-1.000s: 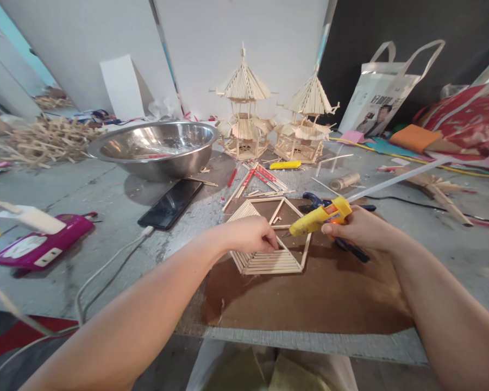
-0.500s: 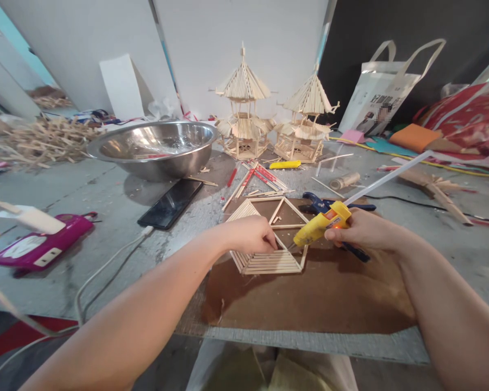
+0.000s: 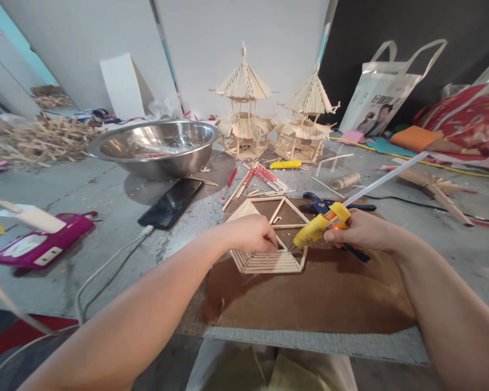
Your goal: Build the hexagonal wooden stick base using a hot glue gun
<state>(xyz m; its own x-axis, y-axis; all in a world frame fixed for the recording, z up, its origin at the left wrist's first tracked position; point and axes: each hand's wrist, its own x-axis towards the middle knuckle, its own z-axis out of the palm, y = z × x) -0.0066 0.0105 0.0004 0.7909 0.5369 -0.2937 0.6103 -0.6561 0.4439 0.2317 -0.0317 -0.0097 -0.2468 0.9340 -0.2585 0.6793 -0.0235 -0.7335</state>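
Observation:
A flat hexagonal frame of thin wooden sticks (image 3: 271, 265) lies on a brown board (image 3: 301, 304); rows of sticks fill its left and front sections, while the right and back sections are bare frame. Over its middle, my left hand (image 3: 255, 234) is closed, fingertips pinched down at a stick by the inner edge; what lies between them is mostly hidden. My right hand (image 3: 362, 231) grips a yellow glue gun (image 3: 320, 225), its nozzle pointing down-left at the frame, close to my left fingertips. From the gun's rear sticks out a long clear glue stick (image 3: 387, 176).
Blue-handled pliers (image 3: 320, 203) lie behind the glue gun. Loose sticks (image 3: 256, 182), a phone (image 3: 171, 205) and a steel bowl (image 3: 155, 149) lie further back. Two stick pagodas (image 3: 244, 108) stand behind. At left are a purple device (image 3: 44, 241) and a white cable (image 3: 106, 271).
Both hands stay almost in place. The glue gun's nozzle sits very slightly further left, and a small orange light now shows near the trigger.

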